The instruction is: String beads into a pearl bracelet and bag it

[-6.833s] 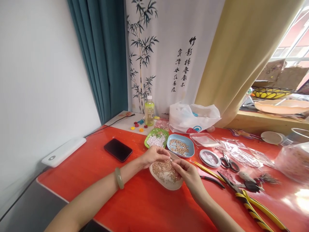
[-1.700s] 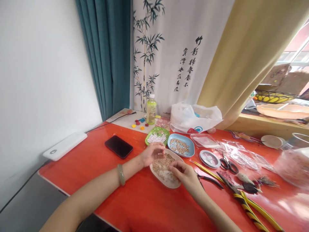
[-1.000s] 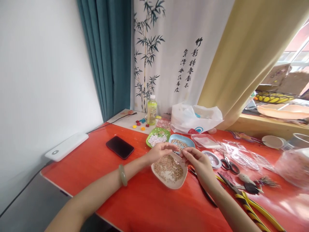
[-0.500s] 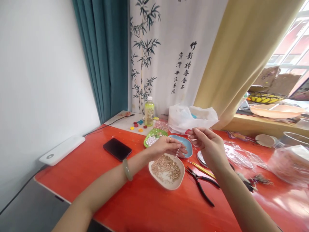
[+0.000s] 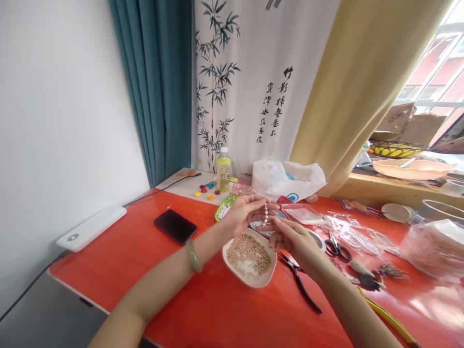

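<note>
Above the bowls, my left hand (image 5: 246, 213) pinches a short strand of pearly beads (image 5: 266, 212) that hangs from its fingertips. My right hand (image 5: 294, 240) is closed, thumb and forefinger together at the lower end of the strand; whatever thin thread or wire lies between them is too fine to make out. Under both hands sits a white bowl (image 5: 253, 283) of small gold beads (image 5: 248, 251). A blue dish (image 5: 281, 212) is partly hidden behind the hands, and a green dish (image 5: 219, 212) with whitish beads behind my left wrist.
Black-handled pliers (image 5: 307, 294) lie right of the bowl, scissors (image 5: 338, 249) beyond my right forearm. A phone (image 5: 175, 226) lies left. Behind stand a bottle (image 5: 224, 171) and a white plastic bag (image 5: 286, 179). A yellow-and-black handle (image 5: 391, 321) shows at lower right.
My right hand has come down and left from near the plastic bag to the strand's lower end. My left hand has risen slightly, the bead strand still in its fingers.
</note>
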`<move>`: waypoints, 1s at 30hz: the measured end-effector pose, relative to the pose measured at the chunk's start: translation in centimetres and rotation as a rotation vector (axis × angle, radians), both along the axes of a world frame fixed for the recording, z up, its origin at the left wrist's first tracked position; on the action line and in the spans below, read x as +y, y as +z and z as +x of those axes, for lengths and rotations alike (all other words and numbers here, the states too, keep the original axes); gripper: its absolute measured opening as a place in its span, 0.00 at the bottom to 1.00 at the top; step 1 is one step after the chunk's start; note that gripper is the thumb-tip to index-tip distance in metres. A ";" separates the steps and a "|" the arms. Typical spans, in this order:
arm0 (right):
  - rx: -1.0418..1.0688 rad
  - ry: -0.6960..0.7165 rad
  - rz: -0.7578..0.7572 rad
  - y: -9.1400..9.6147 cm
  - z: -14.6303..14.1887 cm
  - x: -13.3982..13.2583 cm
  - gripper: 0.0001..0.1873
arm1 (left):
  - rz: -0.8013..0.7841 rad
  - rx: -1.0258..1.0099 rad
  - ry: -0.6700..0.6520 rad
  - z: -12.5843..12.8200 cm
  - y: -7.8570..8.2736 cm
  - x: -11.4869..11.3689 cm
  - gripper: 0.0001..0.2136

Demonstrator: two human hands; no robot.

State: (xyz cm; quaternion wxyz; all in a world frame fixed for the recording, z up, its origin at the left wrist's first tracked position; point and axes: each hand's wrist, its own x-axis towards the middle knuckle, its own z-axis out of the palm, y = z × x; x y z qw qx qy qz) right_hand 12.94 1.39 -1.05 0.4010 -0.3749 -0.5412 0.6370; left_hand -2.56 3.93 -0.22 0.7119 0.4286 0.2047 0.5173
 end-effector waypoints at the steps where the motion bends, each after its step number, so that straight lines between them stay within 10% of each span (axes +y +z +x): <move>1: 0.025 0.014 -0.017 0.0 -0.2 -0.1 0.13 | 0.007 0.001 0.014 0.0 0.0 -0.1 0.04; 7: 0.005 0.009 -0.017 -0.2 -0.8 -0.1 0.14 | 0.112 0.089 0.074 -0.6 0.4 0.0 0.06; 16: -0.846 -0.138 0.541 -2.9 -2.2 4.1 0.12 | 0.148 0.301 0.379 -7.6 1.0 3.5 0.07; 30: -1.353 0.278 0.702 -3.5 -8.9 10.3 0.17 | -0.005 0.100 0.607 -12.8 0.0 7.0 0.06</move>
